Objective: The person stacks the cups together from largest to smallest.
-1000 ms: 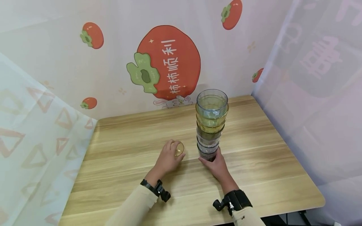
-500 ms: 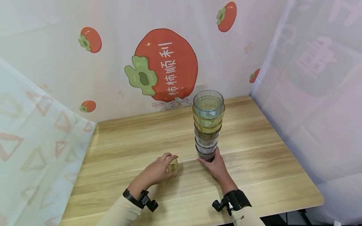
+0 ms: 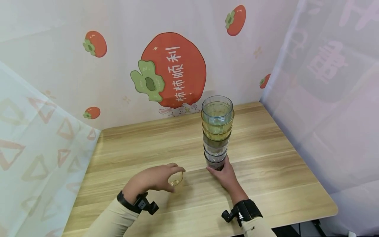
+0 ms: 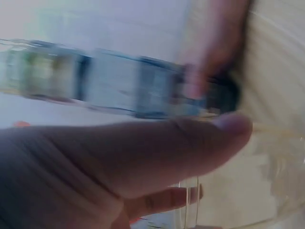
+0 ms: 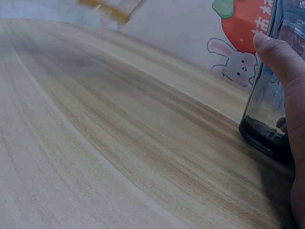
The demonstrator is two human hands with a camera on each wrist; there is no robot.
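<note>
A pale wood-grain bench (image 3: 133,144) is enclosed by sheets printed with persimmons. A small amber cup (image 3: 175,179) is gripped by the left hand (image 3: 151,179) above the near bench; the base of a tall stack of cups (image 3: 217,131) is clasped by the right hand (image 3: 226,174).

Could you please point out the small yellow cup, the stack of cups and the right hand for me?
small yellow cup (image 3: 176,179), head view, on its clear rim beside the fingers.
stack of cups (image 3: 217,131), head view, on the middle of the tower.
right hand (image 3: 226,174), head view, on its back.
</note>
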